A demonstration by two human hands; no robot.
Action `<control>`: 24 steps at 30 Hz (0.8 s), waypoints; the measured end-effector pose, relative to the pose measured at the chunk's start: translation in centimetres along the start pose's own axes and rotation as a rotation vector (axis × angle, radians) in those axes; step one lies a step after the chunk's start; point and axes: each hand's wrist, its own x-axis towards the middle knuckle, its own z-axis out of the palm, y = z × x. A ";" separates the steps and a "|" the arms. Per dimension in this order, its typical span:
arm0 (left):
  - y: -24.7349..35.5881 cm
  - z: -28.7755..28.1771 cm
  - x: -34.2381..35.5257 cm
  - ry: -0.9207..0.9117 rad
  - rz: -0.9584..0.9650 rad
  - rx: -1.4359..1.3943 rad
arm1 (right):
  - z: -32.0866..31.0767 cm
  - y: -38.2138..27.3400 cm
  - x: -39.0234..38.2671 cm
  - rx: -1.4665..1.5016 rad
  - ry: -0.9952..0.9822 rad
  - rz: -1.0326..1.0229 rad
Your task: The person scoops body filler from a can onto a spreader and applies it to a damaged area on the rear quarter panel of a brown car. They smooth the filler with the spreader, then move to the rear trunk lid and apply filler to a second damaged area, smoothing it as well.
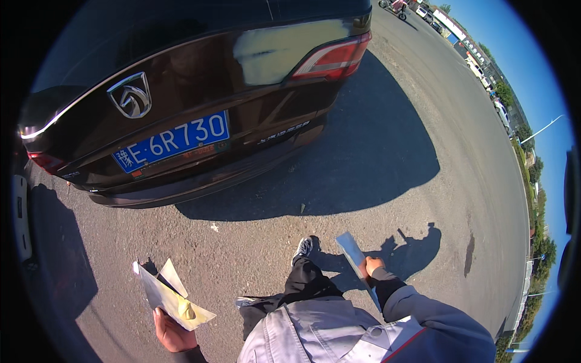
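At the lower left, the left hand [172, 331] grips a thin pale board [162, 297] by its near edge, with a lump of yellow paste [186, 310] on top; a triangular piece [173, 277] juts up from the board's far side, and whether it is a separate sheet I cannot tell. Right of the grey jacket [302, 333], the right hand [374, 266] is closed around a long, flat, silvery strip [352, 253], held well apart from the board. One shoe [304, 247] stands on the sunlit ground between the two.

Beyond is the back of a dark car [200, 66], a pale, smeared patch [272, 51] beside its right tail light [336, 59]. The step in hand looks like carrying paste and tools between coats; the next move would seem to call for keeping the board level and bringing the strip's edge cleanly to the paste. Farther off, a motorbike [396, 8] and parked cars [478, 72] line the road.
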 end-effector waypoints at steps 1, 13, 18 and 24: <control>-1.3 3.0 0.6 -0.019 -0.029 0.020 | -0.2 1.1 1.1 -0.006 -0.044 0.047; -19.0 33.4 10.9 -0.261 -0.384 0.178 | -6.3 7.8 11.3 -0.306 -0.152 -0.065; -20.4 40.2 13.6 -0.319 -0.468 0.298 | -7.6 6.3 10.9 -0.234 -0.181 0.031; -21.4 45.5 18.1 -0.529 -0.562 0.293 | -6.5 1.4 9.4 -0.228 -0.211 0.077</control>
